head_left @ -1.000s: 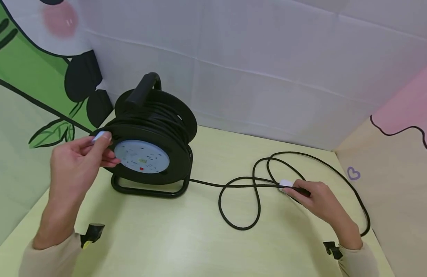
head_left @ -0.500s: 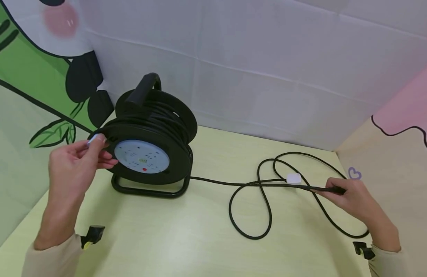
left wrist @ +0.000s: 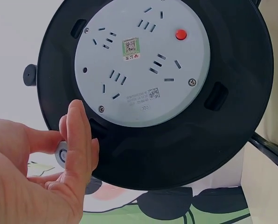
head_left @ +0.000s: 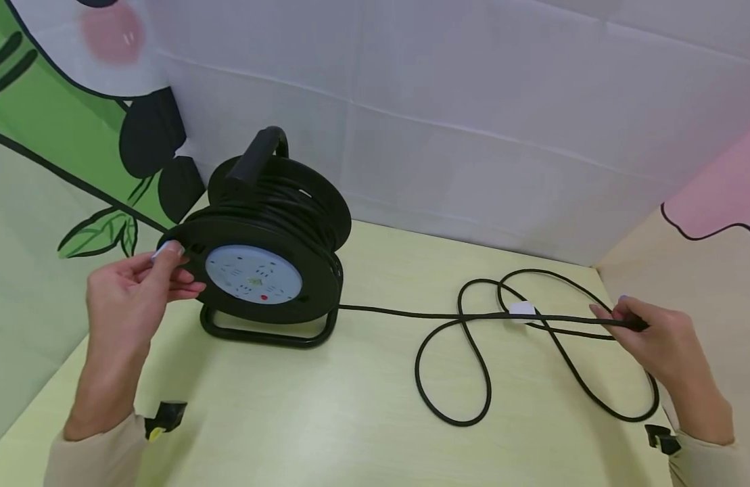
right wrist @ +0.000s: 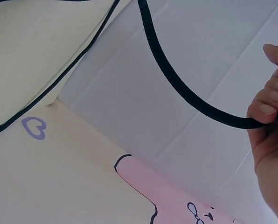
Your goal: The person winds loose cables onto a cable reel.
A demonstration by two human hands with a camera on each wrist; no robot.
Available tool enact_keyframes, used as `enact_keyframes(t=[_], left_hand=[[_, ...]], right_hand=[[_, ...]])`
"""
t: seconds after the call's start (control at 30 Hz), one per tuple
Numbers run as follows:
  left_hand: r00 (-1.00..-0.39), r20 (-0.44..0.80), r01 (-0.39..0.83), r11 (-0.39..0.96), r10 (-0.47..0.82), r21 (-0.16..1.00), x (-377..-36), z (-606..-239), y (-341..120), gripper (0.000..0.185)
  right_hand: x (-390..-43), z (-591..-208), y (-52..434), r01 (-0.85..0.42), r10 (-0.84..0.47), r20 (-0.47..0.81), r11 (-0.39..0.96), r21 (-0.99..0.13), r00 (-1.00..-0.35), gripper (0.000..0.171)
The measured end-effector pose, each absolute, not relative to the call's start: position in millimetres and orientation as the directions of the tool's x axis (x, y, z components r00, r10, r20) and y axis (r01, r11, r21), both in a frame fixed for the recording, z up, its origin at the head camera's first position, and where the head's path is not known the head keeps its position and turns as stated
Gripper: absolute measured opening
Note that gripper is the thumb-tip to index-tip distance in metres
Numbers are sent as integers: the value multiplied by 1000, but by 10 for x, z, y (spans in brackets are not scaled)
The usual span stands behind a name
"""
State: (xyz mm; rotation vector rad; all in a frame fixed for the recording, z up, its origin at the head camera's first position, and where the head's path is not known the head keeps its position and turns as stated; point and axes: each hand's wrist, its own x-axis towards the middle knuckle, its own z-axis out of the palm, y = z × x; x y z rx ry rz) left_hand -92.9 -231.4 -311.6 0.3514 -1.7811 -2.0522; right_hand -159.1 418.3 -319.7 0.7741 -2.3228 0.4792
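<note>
A black cable reel (head_left: 271, 270) with a pale blue-grey socket face (head_left: 253, 274) stands on its tubular frame at the left of the table. My left hand (head_left: 128, 291) pinches a small grey knob (left wrist: 61, 154) at the edge of the reel's front disc; the left wrist view shows it between thumb and fingers. From the reel, the black cable (head_left: 405, 314) runs nearly straight across to my right hand (head_left: 663, 338), which grips it above the tabletop. Beyond that hand, the cable's slack lies in loops. A white plug (head_left: 522, 311) sits among them, partly crossed by the cable.
The pale table (head_left: 326, 419) is bounded by a white cloth wall (head_left: 472, 135) behind and printed cloth at both sides. The reel's carrying handle (head_left: 255, 159) rises above its drum. The loops lie close to the right wall.
My right hand has moved right along with the cable, and the loops and plug have shifted right. The reel's face has turned slightly anticlockwise, my left hand moving a little with the knob.
</note>
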Motion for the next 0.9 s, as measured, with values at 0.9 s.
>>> enact_keyframes(t=[0.9], left_hand=[[-875,264,135,318,-406,938,-973,-2852,-1649,37]], right_hand=[[-1492,-3360,3583,-590,-512,298,645,-486,-806,40]])
